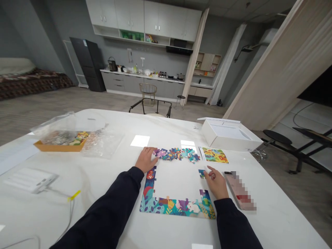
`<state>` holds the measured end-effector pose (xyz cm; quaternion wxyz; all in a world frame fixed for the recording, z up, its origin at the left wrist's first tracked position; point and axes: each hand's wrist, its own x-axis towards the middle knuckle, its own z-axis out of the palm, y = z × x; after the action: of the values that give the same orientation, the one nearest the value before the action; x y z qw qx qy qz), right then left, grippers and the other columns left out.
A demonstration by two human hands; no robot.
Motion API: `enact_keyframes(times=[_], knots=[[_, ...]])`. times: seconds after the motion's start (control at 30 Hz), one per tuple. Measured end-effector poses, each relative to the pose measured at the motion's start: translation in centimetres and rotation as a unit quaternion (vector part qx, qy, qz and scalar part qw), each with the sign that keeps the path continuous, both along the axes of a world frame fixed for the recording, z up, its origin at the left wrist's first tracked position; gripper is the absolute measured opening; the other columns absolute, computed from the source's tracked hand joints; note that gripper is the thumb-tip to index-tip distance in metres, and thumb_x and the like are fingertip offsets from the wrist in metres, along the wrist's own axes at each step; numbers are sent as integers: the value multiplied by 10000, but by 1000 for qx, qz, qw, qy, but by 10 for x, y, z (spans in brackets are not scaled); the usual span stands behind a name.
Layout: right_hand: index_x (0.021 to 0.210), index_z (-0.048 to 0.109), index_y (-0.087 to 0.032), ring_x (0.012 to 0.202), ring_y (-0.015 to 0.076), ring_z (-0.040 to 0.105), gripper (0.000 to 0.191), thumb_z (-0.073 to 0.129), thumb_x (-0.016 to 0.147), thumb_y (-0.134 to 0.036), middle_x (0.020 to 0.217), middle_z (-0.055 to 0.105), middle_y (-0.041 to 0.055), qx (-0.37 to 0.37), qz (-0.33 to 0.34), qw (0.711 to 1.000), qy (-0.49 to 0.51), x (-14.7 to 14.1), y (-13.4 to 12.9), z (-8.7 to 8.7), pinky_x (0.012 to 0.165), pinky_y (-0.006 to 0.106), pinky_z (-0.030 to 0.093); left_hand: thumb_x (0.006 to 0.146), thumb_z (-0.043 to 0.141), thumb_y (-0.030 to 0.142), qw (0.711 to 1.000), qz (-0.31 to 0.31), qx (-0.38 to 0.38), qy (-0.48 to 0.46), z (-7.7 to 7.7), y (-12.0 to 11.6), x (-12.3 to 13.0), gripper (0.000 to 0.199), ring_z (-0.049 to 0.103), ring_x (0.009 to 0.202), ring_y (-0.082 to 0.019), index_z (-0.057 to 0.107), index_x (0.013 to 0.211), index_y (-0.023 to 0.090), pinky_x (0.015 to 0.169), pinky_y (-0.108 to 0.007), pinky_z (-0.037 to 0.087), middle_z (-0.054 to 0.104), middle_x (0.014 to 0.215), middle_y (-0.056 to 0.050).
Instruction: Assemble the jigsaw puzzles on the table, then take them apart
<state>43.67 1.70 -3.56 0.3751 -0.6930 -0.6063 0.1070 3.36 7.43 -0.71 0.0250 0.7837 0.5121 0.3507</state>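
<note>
On the white table lies a partly joined puzzle border [176, 206], with a bottom row, a left side and a short right side. My left hand [146, 159] rests at the top of the left side, fingers bent beside the left end of a loose pile of puzzle pieces [176, 154]; whether it holds one is hidden. My right hand [217, 181] has its fingers curled at a blue-green puzzle piece [201, 174], which sits above the border's right side, apart from it. A picture card [215, 155] lies right of the pile.
An open white box [229, 134] stands at the back right. A phone [240, 192] lies right of my right hand. At the left are an orange tray [61, 147], clear plastic wrapping [103, 141] and a white device [31, 180] with a cable.
</note>
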Motion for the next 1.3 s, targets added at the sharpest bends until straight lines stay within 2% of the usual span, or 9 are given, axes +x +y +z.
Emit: enact_keyframes(times=[0.23,0.33,0.43,0.57,0.67,0.77,0.9,1.03,1.3], knots=[[1213,685,-117,615,184,545,632,535,859,-618,754,636,35,-5,4,1000,-6,1,1,-2,704,342,462,840,712,261,998,4,-58,-19,-10,19,6,304,594,1054,-269,600,1117,211,958,-436,498,701,1048,-63],[1197,688,-116,611,184,546,631,523,863,-625,750,633,37,-8,7,1000,-5,1,2,-1,703,345,462,839,693,235,998,-5,-51,-46,-6,17,5,296,613,1030,-253,579,1112,214,956,-424,514,682,1042,-60],[1190,684,-116,603,177,533,641,537,857,-644,764,631,39,0,1,1000,6,-1,1,8,695,346,465,851,650,201,994,-46,-57,-81,13,9,11,323,642,1039,-230,553,1158,225,965,-396,528,671,1085,-57],[1201,663,-147,591,154,512,633,614,841,-665,791,636,35,0,41,991,130,-18,-9,36,620,305,448,848,622,139,968,-206,-112,-92,53,-14,42,480,662,1068,-197,478,1291,252,955,-348,543,672,1200,-49],[1180,678,-161,627,146,539,581,647,854,-641,866,694,68,-69,185,938,286,-42,-19,56,568,271,428,839,624,107,939,-310,-134,-67,77,-35,79,573,650,1116,-203,441,1361,259,969,-350,543,658,1279,-62],[1013,716,-161,486,92,415,500,715,806,-617,703,660,21,-100,225,898,364,-55,-23,61,479,251,357,844,624,98,922,-356,-143,-55,87,-48,114,578,644,1142,-216,455,1372,259,1006,-376,533,651,1302,-73],[805,682,-162,473,89,457,369,813,705,-492,633,660,12,-106,135,910,377,-32,-19,55,455,229,360,861,646,155,925,-343,-152,-61,86,-51,133,641,611,1225,-240,422,1447,285,1027,-411,541,565,1444,-94],[679,605,-184,463,118,554,250,787,693,-355,585,683,34,-170,1,936,307,8,-18,47,433,216,413,908,628,243,941,-302,-145,-46,90,-48,126,602,579,1285,-253,423,1470,303,1029,-414,551,543,1476,-87],[573,556,-200,428,160,613,305,766,746,-337,503,656,41,-261,-20,933,248,8,-22,35,419,234,439,982,535,337,949,-283,-129,-43,99,-44,114,476,605,1220,-240,449,1448,293,994,-391,568,565,1454,-73]])
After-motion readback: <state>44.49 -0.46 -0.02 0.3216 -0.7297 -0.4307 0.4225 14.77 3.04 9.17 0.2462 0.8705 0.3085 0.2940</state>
